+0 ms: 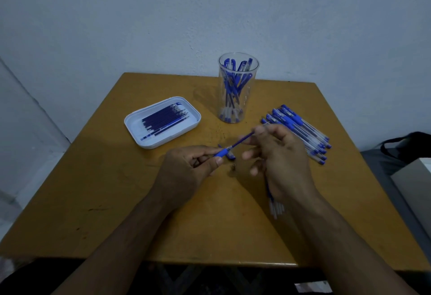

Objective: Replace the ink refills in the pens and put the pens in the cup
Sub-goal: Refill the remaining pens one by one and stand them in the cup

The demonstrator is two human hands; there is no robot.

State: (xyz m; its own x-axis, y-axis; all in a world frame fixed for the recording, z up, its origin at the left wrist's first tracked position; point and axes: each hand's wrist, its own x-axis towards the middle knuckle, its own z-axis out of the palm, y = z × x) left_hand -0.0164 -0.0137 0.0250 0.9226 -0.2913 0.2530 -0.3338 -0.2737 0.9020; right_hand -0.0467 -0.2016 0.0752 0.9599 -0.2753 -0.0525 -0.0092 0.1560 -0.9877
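My left hand (186, 171) pinches the blue grip section (222, 152) of a pen over the middle of the table. A dark blue refill (241, 140) sticks out of that grip, and my right hand (279, 161) pinches its far end. The same hand also holds a clear pen barrel (275, 208), whose end juts out below the palm. A blue cap (231, 155) lies on the table under the hands. The clear cup (238, 87) stands behind, holding several blue pens. Several capped pens (298, 129) lie in a pile at the right.
A white tray (135, 124) with several dark refills (164, 118) sits at the back left of the wooden table (116, 201). A wall rises close behind. A dark bag (408, 145) and a grey box (417, 185) lie off the right edge.
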